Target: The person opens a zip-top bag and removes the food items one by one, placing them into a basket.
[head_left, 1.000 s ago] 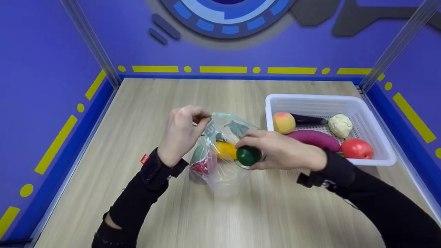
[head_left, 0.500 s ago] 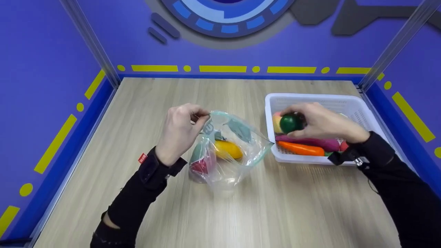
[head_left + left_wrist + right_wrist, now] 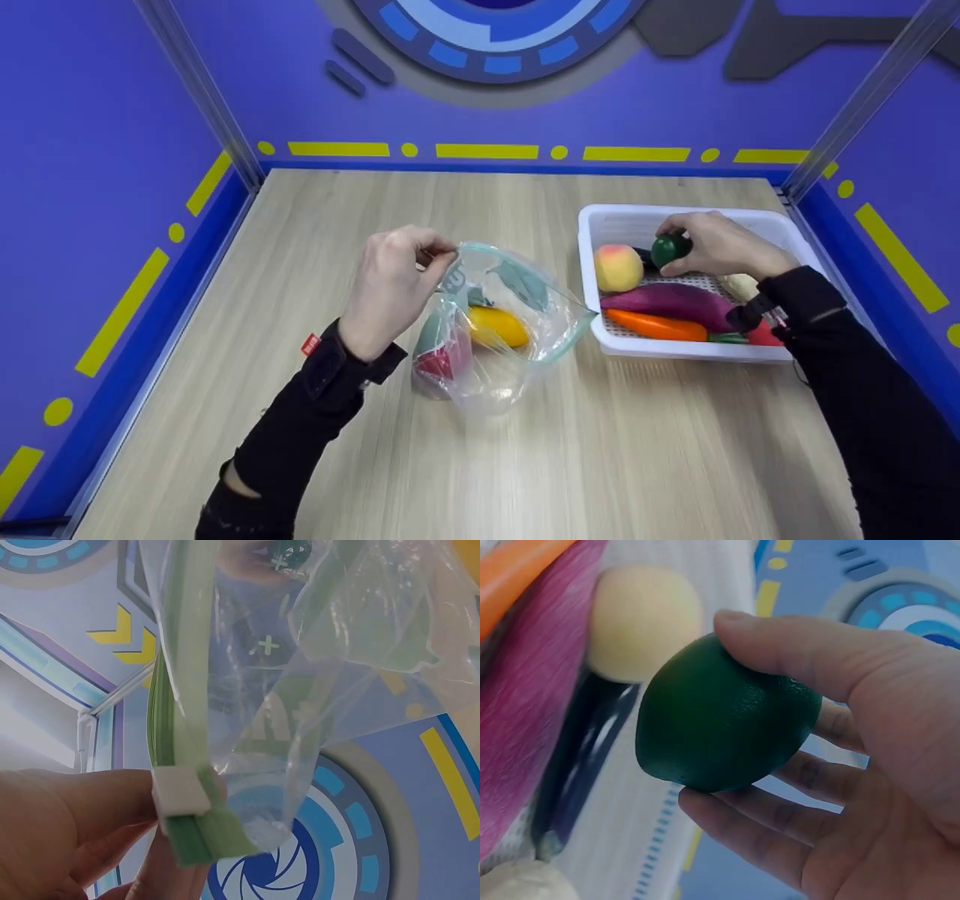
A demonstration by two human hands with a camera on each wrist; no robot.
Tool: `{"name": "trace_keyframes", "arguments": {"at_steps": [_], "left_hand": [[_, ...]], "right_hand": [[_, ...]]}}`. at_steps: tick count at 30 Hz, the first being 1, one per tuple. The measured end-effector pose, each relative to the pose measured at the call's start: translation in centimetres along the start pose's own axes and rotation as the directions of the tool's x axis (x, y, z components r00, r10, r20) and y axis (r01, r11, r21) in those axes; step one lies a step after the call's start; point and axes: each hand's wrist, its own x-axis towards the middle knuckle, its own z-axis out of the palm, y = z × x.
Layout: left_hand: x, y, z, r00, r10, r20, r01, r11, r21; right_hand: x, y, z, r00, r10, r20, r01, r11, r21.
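Note:
My left hand (image 3: pixel 391 289) pinches the upper left corner of a clear zip bag (image 3: pixel 551 322) by its green seal strip; a white slider (image 3: pixel 180 791) sits at the fingertips in the left wrist view. The bag's mouth gapes, with a yellow fruit (image 3: pixel 497 326) and a red item (image 3: pixel 439 362) inside. In my right hand (image 3: pixel 724 244) is a dark green lime (image 3: pixel 724 716), gripped between thumb and fingers. That hand is over the white basket (image 3: pixel 694 349), beside a peach (image 3: pixel 618 268) and above a dark eggplant (image 3: pixel 585 754).
Also in the basket are a long purple vegetable (image 3: pixel 667 300), an orange carrot (image 3: pixel 656 325), a partly covered red tomato (image 3: pixel 765 334) and a pale cauliflower (image 3: pixel 741 286). The basket's left wall touches the bag's right corner. Blue panels (image 3: pixel 480 124) enclose the table (image 3: pixel 337 202).
My right hand has carried the lime from the bag's mouth rightward over the peach to the back of the basket. The left hand stays at the bag's corner.

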Motion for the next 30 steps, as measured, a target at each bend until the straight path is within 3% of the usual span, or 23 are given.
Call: {"name": "trace_keyframes", "arguments": {"at_steps": [6, 13, 18, 25, 30], "left_hand": [[0.0, -0.1, 0.0, 1.0, 0.006, -0.003, -0.006, 1.0, 0.009], [0.0, -0.2, 0.1, 1.0, 0.012, -0.007, -0.012, 1.0, 0.004], [0.1, 0.0, 0.1, 1.0, 0.0, 0.002, 0.0, 1.0, 0.009], [0.1, 0.0, -0.1, 1.0, -0.002, 0.003, 0.002, 1.0, 0.013], [-0.1, 0.0, -0.1, 1.0, 0.006, -0.002, -0.006, 1.0, 0.014]], "right_hand": [[1.6, 2.2, 1.8, 0.999, 0.03, 0.032, -0.031, 0.999, 0.009], [2.7, 2.8, 3.1, 0.994, 0.08, 0.068, -0.082, 0.997, 0.018], [3.2, 3.1, 3.4, 0.995, 0.073, 0.068, -0.071, 0.997, -0.027], [3.4, 2.9, 3.6, 0.997, 0.058, 0.052, -0.055, 0.997, -0.045], [2.3, 1.6, 2.6, 0.997, 0.066, 0.027, -0.064, 0.995, -0.071]]}}
